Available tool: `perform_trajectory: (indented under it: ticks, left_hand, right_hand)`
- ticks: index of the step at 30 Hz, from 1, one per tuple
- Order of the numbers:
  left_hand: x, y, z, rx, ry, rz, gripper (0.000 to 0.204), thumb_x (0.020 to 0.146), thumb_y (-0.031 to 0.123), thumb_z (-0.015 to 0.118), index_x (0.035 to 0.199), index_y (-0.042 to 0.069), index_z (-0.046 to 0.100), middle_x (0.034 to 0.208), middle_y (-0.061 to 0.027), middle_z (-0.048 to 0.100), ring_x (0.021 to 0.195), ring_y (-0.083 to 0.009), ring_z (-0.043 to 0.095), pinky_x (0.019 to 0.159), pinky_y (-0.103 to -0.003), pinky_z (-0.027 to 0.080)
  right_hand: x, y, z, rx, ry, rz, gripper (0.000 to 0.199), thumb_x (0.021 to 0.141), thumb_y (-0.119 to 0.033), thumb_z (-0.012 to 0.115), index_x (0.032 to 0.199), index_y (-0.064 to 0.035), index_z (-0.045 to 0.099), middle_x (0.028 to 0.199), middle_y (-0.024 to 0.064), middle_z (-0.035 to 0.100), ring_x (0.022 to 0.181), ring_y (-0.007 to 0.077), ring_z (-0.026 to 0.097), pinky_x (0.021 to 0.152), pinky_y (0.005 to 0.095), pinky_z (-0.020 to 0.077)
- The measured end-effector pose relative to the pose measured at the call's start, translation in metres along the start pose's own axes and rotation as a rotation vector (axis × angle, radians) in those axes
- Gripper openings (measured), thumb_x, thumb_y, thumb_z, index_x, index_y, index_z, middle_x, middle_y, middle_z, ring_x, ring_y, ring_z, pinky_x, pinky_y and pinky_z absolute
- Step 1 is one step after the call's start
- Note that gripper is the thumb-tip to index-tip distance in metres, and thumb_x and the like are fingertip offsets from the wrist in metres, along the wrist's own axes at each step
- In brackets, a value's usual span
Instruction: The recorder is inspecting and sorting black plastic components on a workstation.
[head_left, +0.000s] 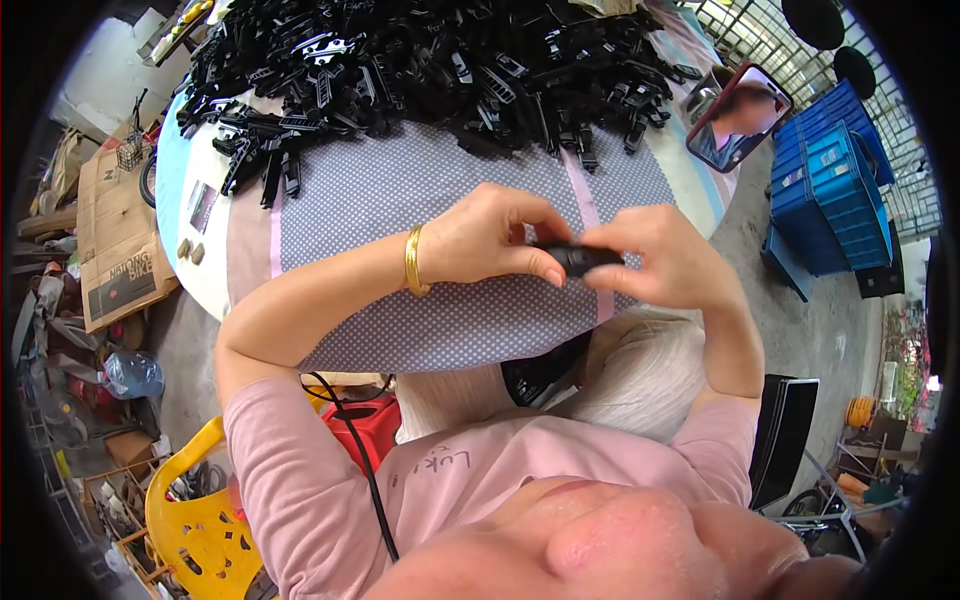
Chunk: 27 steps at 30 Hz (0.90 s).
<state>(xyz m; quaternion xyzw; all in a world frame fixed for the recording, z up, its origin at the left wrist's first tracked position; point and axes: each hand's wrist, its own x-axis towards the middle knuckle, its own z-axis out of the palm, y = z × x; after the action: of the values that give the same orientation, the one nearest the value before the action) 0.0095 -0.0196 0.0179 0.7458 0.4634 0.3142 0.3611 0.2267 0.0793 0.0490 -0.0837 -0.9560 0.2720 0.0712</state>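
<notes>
Over the near part of the cloth-covered table (400,190), both my hands meet on one small black plastic part (577,258). My left hand (490,240), with a gold bangle at the wrist, pinches its left end between thumb and fingers. My right hand (665,255) grips the other end, slightly blurred. The part's exact kind is too blurred to make out. Beyond my hands, a large heap of similar black plastic pieces (400,75) covers the far side of the table.
A phone (740,118) stands propped at the table's right edge. Blue plastic crates (825,180) are stacked on the right. At left are a cardboard sheet (120,235) and a small card (202,207) on the table. A yellow chair (200,525) and a red stool (365,435) stand near me.
</notes>
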Motion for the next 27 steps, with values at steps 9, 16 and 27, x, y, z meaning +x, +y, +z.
perform_trajectory:
  ticks: [9, 16, 27]
  left_hand:
    - [0.003, -0.039, -0.03, 0.932, 0.536, 0.081, 0.022, 0.077, 0.012, 0.064, 0.098, 0.006, 0.062, 0.1, -0.0061, 0.06, 0.094, -0.0229, 0.053, 0.082, -0.035, 0.046]
    - [-0.001, -0.033, -0.022, 1.062, 0.374, -0.037, 0.028, 0.075, 0.004, 0.057, 0.103, 0.001, 0.057, 0.099, -0.0072, 0.054, 0.086, -0.0221, 0.052, 0.08, -0.033, 0.046]
    - [0.006, -0.012, 0.006, -0.172, 0.328, -0.152, 0.037, 0.087, 0.009, 0.059, 0.12, -0.002, 0.049, 0.106, -0.0102, 0.059, 0.093, -0.0173, 0.061, 0.077, -0.027, 0.053]
  right_hand:
    - [-0.042, -0.024, -0.004, -0.146, -0.534, 0.026, 0.031, 0.071, -0.023, 0.07, 0.096, -0.006, 0.065, 0.074, 0.0141, 0.064, 0.074, 0.0334, 0.061, 0.065, 0.041, 0.0477]
    - [-0.025, -0.009, -0.028, -0.006, -0.246, 0.039, 0.021, 0.076, -0.016, 0.067, 0.092, -0.0021, 0.068, 0.082, 0.013, 0.067, 0.072, 0.0259, 0.064, 0.065, 0.0333, 0.0508]
    - [0.193, 0.1, -0.024, -0.57, 0.489, 0.268, 0.041, 0.077, -0.031, 0.065, 0.113, -0.0124, 0.06, 0.094, 0.01, 0.068, 0.089, 0.0289, 0.064, 0.077, 0.0391, 0.0508]
